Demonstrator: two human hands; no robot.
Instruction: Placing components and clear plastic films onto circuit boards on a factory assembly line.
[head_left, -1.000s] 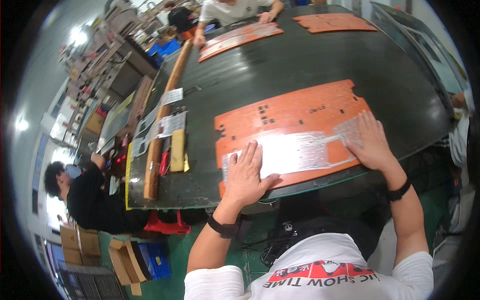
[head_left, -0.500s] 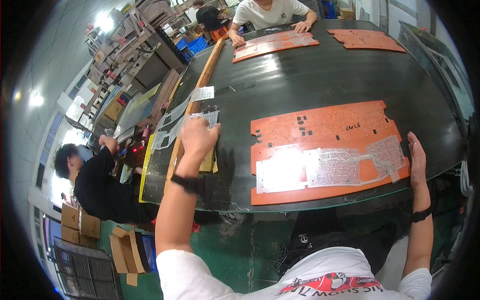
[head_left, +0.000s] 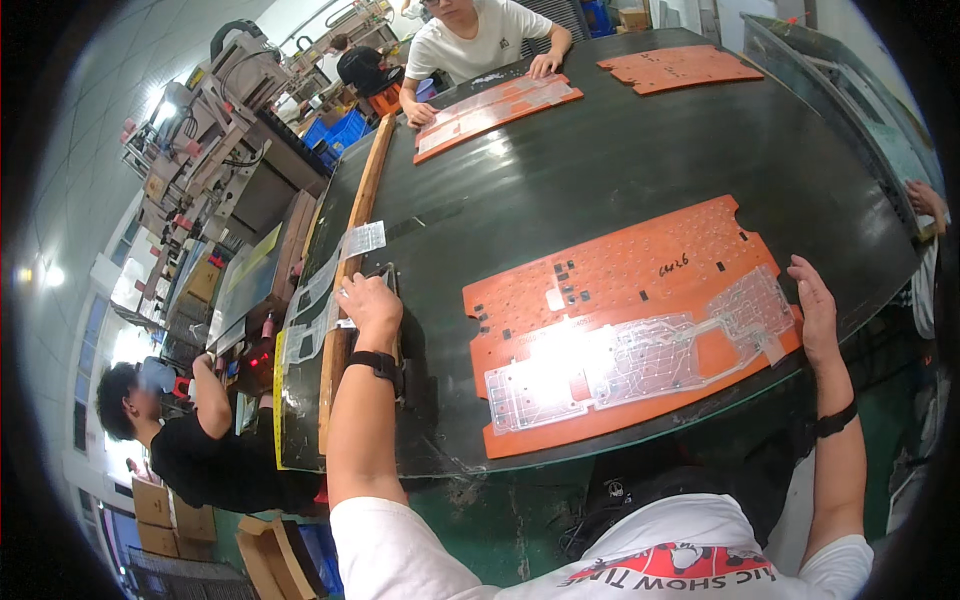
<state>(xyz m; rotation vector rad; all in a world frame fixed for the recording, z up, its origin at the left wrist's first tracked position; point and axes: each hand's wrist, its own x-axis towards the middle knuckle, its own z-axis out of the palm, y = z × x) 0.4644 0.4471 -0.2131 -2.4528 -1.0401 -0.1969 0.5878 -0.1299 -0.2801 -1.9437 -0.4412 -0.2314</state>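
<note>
An orange board (head_left: 610,290) with small holes and dark patches lies tilted near the table's front edge. On its lower half rests a clear circuit film (head_left: 645,358) with fine printed traces. My right hand (head_left: 818,315) is open at the board's right edge, fingers stretched out and close together, holding nothing. My left hand (head_left: 370,305) is at the wooden bar on the left, its fingers curled down beside clear film sheets (head_left: 303,340). What is under those fingers is hidden. Another film piece (head_left: 363,238) lies across the bar just beyond this hand.
Across the dark table (head_left: 520,215), a person in a white shirt has both hands on another orange board (head_left: 495,118). A third orange board (head_left: 680,68) lies far right. The wooden bar (head_left: 368,185) runs along the left. A person in black (head_left: 220,455) works beyond the left edge.
The view has turned, shifting the table and boards leftward. My left hand has drawn over the bar, and the film end that showed beside it is out of sight. My right hand stays by the board's edge.
</note>
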